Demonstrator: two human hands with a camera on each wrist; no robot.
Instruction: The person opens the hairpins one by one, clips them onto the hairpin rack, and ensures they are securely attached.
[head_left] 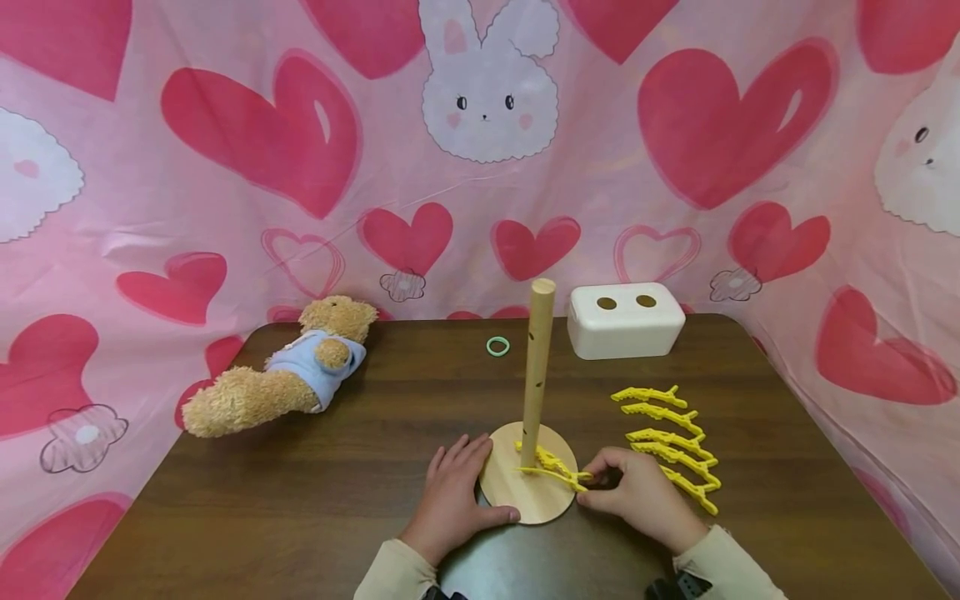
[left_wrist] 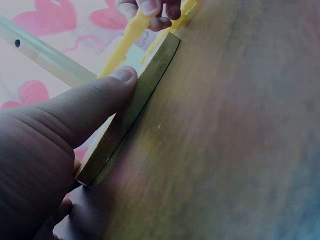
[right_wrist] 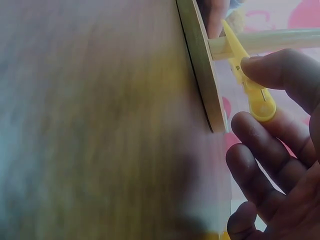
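Observation:
A round wooden stand (head_left: 540, 505) with an upright wooden post (head_left: 538, 358) sits on the table. My left hand (head_left: 459, 505) grips the base by its left edge; in the left wrist view the thumb (left_wrist: 95, 95) lies on the rim. My right hand (head_left: 637, 496) pinches the handle end of a long yellow plastic clip (head_left: 555, 473) between thumb and finger. This clip reaches over the base, its two arms spread apart beside the foot of the post. In the right wrist view the yellow clip (right_wrist: 240, 65) crosses in front of the post (right_wrist: 280, 41).
Several more yellow clips (head_left: 671, 435) lie in a column right of the stand. Behind them stands a white box (head_left: 626, 333) with two round holes. A green ring (head_left: 498, 346) lies behind the post. At the left lies a teddy bear (head_left: 258, 398) in a blue top.

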